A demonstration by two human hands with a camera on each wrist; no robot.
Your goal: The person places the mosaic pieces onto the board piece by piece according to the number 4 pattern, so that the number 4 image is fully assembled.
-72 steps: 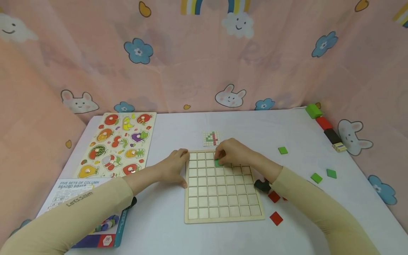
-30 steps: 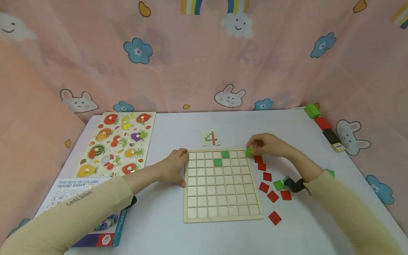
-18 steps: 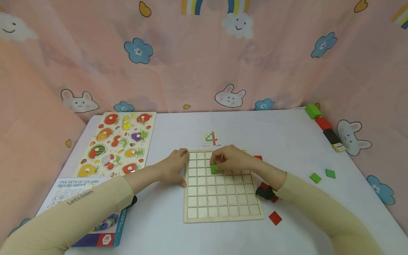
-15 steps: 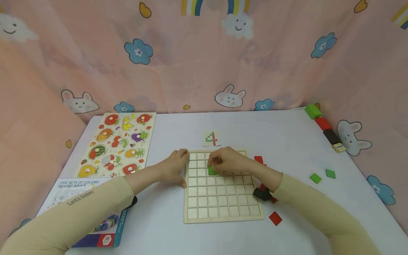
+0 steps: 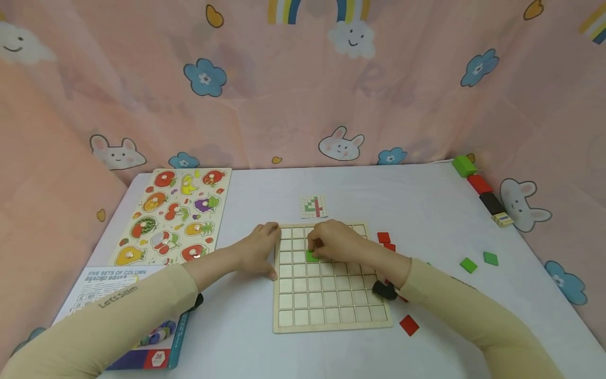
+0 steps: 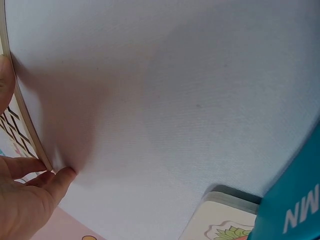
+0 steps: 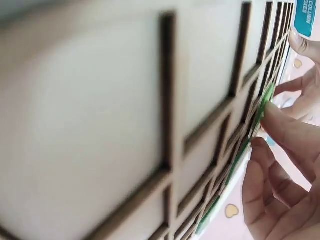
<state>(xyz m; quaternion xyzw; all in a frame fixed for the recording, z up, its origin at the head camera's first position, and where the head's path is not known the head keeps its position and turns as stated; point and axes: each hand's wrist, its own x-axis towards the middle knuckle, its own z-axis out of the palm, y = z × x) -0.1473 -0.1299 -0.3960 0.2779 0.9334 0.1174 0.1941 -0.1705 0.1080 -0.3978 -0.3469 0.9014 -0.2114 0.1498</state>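
A wooden grid board (image 5: 329, 316) lies mid-table. My left hand (image 5: 257, 250) holds its left edge, fingers at the far corner and thumb lower down. In the left wrist view the left hand (image 6: 25, 197) has its fingertips around the board's corner. My right hand (image 5: 338, 241) has its thumb and fingertips on a light green square tile (image 5: 311, 256) over a cell in the third row from the far side. In the right wrist view this green tile (image 7: 266, 97) lies by the thumb, and a darker green tile (image 7: 236, 162) sits in the grid; the head view hides it behind the hand.
Beyond the board lies a small pattern card (image 5: 313, 207). Red tiles (image 5: 409, 325) and green tiles (image 5: 468, 265) lie to the right, some hidden by my right arm. A fruit puzzle (image 5: 180, 216) and a box (image 5: 142, 347) are at left. Coloured blocks (image 5: 480, 184) line the right edge.
My right hand set a green tile in the far row, took another from beside the board and brought it left to the third row, where it now lies lower. My left hand has stayed put.
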